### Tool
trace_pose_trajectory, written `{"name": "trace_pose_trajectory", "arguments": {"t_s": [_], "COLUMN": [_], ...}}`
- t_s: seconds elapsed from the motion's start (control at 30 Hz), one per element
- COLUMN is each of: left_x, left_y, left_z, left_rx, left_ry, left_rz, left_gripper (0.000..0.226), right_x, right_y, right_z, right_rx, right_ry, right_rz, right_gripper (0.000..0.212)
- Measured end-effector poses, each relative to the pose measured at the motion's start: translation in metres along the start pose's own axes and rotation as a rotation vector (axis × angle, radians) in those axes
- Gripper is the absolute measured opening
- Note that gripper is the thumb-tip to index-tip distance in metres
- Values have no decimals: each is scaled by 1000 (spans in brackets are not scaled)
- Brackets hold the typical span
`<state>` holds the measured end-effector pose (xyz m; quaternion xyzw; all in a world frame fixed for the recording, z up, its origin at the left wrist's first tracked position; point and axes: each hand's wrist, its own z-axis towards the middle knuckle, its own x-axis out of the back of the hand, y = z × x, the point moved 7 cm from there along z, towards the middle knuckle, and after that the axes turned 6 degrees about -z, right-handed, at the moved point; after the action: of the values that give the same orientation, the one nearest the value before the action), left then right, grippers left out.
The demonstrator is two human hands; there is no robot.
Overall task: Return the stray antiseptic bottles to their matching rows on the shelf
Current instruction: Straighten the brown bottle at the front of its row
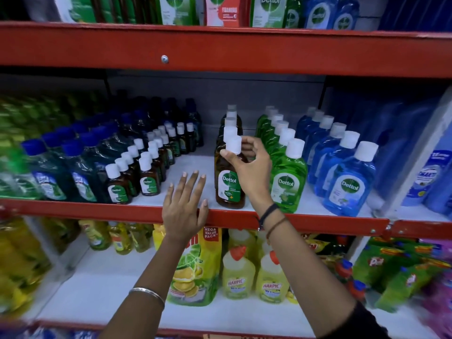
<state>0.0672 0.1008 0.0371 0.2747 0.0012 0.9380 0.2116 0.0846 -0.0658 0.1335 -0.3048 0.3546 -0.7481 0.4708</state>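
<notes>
A brown antiseptic bottle [229, 187] with a white cap stands at the front of the brown row on the middle shelf [97, 211]. My right hand [249, 165] grips its neck and cap from the right. A row of green bottles [288, 182] stands right beside it, and a row of blue bottles [347, 184] further right. Two rows of small brown bottles [149, 179] stand to the left. My left hand [184, 204] lies flat with fingers spread on the shelf's front edge, in the gap between the small bottles and the brown row.
Dark teal bottles [80, 172] with blue caps fill the shelf's left part. Large blue refill packs [433, 177] stand at the far right. Yellow cleaner bottles [238, 272] and a lemon pouch [195, 270] sit on the shelf below. A red shelf beam [220, 50] runs overhead.
</notes>
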Motion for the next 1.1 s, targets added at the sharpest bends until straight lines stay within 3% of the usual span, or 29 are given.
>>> {"name": "trace_pose_trajectory", "arguments": {"t_s": [0.23,0.33,0.47,0.63,0.87,1.0,1.1], "left_x": [4,14,1,2,9,12,9], "left_y": [4,11,28,37,36,37,35], "left_z": [2,7,15,16,15,16,15], "left_rx": [92,293,471,514,546,536,525], "left_ry": [-45,-43,-202,-248,-207,-185,-169], "left_rz": [-152,-453,-919,-917,-919,-918,-892], "left_gripper": [48,51,58,60,68,66,65], "right_x": [2,8,8,5,3,2,4], "right_y": [8,23,43,53,57,55,50], "right_z": [-13,-44,-72,-64,-58,-57,-59], "right_rx": [-27,-119,-203,-254,-261,-270,-265], "right_ry": [-2,-34,-76,-106,-140,-150,-160], "right_rz": [76,137,152,233,225,239,233], "right_gripper": [34,47,65,77,74,54,64]}}
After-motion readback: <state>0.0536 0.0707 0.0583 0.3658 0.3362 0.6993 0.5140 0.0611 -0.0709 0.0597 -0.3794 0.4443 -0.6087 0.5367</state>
